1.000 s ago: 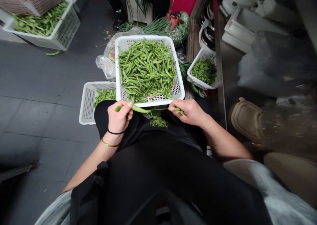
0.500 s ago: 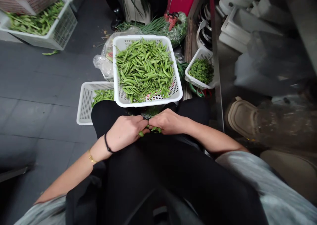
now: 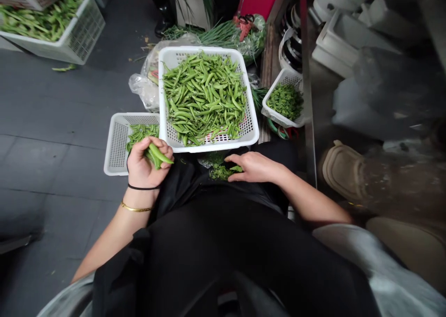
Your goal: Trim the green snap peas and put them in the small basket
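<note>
My left hand, palm turned up, is curled around several green sugar snap pea pods, over the edge of a smaller white basket with more pods in it. My right hand is lower between the knees, a green pod showing between thumb and forefinger. Just left of those fingertips lies a heap of green trimmings. A large white basket filled with pea pods stands beyond both hands, close to the knees.
At right, a small white basket holds leafy greens. Behind the large basket are clear plastic bags, green stalks and red-handled scissors. A metal edge runs along the right. Stacked baskets stand upper left; another person's boot shows at the back.
The hands have come apart. My left hand moved left and turned palm up with pods in it; my right hand shifted slightly right, uncovering the green trimmings.
</note>
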{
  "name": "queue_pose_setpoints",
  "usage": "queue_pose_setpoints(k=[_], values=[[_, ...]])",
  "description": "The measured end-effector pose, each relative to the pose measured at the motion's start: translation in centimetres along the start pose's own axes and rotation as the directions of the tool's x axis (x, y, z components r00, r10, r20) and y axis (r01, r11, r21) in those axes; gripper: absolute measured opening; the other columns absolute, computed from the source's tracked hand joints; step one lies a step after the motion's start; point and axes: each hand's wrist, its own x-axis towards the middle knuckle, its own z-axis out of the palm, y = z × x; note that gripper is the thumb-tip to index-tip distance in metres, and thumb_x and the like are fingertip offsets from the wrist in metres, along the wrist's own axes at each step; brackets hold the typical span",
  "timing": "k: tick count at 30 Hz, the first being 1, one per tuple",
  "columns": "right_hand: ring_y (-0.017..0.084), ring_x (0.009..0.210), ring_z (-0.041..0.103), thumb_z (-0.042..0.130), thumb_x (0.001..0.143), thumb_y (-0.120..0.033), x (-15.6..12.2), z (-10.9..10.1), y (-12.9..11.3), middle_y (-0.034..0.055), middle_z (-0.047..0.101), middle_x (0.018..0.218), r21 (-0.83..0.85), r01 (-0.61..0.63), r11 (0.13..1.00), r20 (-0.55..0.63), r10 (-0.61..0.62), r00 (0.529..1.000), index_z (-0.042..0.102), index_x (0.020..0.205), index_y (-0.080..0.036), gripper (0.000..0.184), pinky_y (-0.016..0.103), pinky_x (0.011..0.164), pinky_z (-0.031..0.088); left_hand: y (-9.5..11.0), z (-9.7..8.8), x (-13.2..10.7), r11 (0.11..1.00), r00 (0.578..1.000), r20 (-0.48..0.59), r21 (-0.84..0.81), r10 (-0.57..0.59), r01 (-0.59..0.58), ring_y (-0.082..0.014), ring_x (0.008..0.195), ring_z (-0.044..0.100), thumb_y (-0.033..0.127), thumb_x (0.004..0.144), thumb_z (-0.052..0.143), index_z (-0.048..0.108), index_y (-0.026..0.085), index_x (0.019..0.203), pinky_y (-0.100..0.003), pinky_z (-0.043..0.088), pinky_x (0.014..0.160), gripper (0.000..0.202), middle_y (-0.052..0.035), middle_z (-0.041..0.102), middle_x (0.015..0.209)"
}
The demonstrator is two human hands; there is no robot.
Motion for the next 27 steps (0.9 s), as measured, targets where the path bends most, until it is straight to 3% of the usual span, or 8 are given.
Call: queue_pose_setpoints(k=[5,8,10,12,14,20,24,27], values=[[0.011,0.060,0.049,0.046,0.075,-0.018,3.1,-0.7,-1.3,-0.0011,0.056,0.072,0.457,0.078,0.886,-0.041,-0.066,0.997,0.051,0.114,-0.016,0.039,0.023,0.059,0.038,-2.4,1.9,-1.2,0.972,0.965,0.130,0.079,-0.228,0.219,-0.0063,0.036,0.037,0.037,0.071,0.068,0.064,0.015,0.077,-0.018,0.028,0.034,0.023,0.0037,0.047,0.048],[0.007,0.041,0.032,0.040,0.069,-0.015,4.8,0.4,-2.2,-0.0088,0.039,0.051,0.821,-0.011,0.571,0.104,-0.131,0.986,0.049,0.093,-0.017,0.026,0.019,0.042,0.029,-3.5,3.5,-2.1,0.904,0.991,0.121,0.428,-0.054,-0.004,-0.0053,0.037,0.039,0.026,0.067,0.076,0.069,0.016,0.084,-0.018,0.030,0.037,0.021,0.0047,0.051,0.048],[0.005,0.036,0.022,0.040,0.064,-0.015,5.3,1.4,-2.7,-0.0112,0.031,0.045,0.917,-0.114,0.383,0.200,-0.195,0.960,0.043,0.077,-0.019,0.014,0.017,0.035,0.019,-3.6,4.2,-2.5,0.732,0.979,0.181,0.654,0.092,-0.190,-0.0099,0.053,0.055,0.025,0.065,0.078,0.072,0.017,0.089,-0.021,0.043,0.050,0.026,-0.0015,0.066,0.067],[0.004,0.035,0.019,0.041,0.061,-0.015,5.4,2.1,-3.2,-0.0120,0.027,0.042,0.948,-0.166,0.270,0.227,-0.215,0.950,0.037,0.068,-0.020,0.010,0.016,0.032,0.013,-3.5,4.5,-2.7,0.584,0.951,0.266,0.752,0.158,-0.307,-0.0152,0.073,0.063,0.025,0.067,0.077,0.074,0.018,0.087,-0.025,0.049,0.066,0.022,-0.0053,0.072,0.084],[0.003,0.033,0.020,0.045,0.064,-0.016,4.9,2.1,-3.4,-0.0124,0.031,0.043,0.964,-0.145,0.222,0.190,-0.200,0.961,0.040,0.072,-0.019,0.010,0.015,0.032,0.013,-3.3,4.6,-2.7,0.551,0.941,0.293,0.764,0.168,-0.336,-0.0156,0.074,0.063,0.026,0.069,0.075,0.075,0.018,0.082,-0.025,0.049,0.067,0.015,-0.0058,0.072,0.084],[0.003,0.042,0.036,0.056,0.081,-0.035,2.4,0.9,-2.3,-0.0054,0.052,0.056,0.901,0.074,0.427,-0.045,-0.076,0.996,0.061,0.093,-0.011,0.028,0.015,0.039,0.027,-3.4,3.8,-2.6,0.865,0.994,0.078,0.490,0.078,-0.106,-0.0048,0.038,0.042,0.023,0.070,0.075,0.070,0.016,0.081,-0.018,0.029,0.036,0.015,-0.0004,0.064,0.060],[0.004,0.044,0.037,0.052,0.086,-0.041,2.2,1.6,-1.9,-0.0053,0.049,0.055,0.859,0.160,0.486,-0.161,-0.041,0.986,0.065,0.088,-0.010,0.033,0.017,0.044,0.030,-3.7,3.9,-2.5,0.916,0.996,0.084,0.396,0.029,-0.060,-0.0050,0.039,0.044,0.020,0.065,0.078,0.069,0.014,0.081,-0.017,0.030,0.037,0.019,0.0002,0.060,0.055],[0.008,0.053,0.046,0.053,0.086,-0.036,2.7,2.4,-2.4,-0.0020,0.053,0.060,0.661,0.275,0.699,-0.380,-0.005,0.925,0.064,0.081,-0.012,0.027,0.020,0.053,0.036,-4.1,4.3,-2.3,0.959,0.994,0.089,0.281,-0.065,0.037,-0.0049,0.037,0.041,0.023,0.064,0.078,0.068,0.013,0.084,-0.017,0.031,0.038,0.024,0.0042,0.052,0.047]])
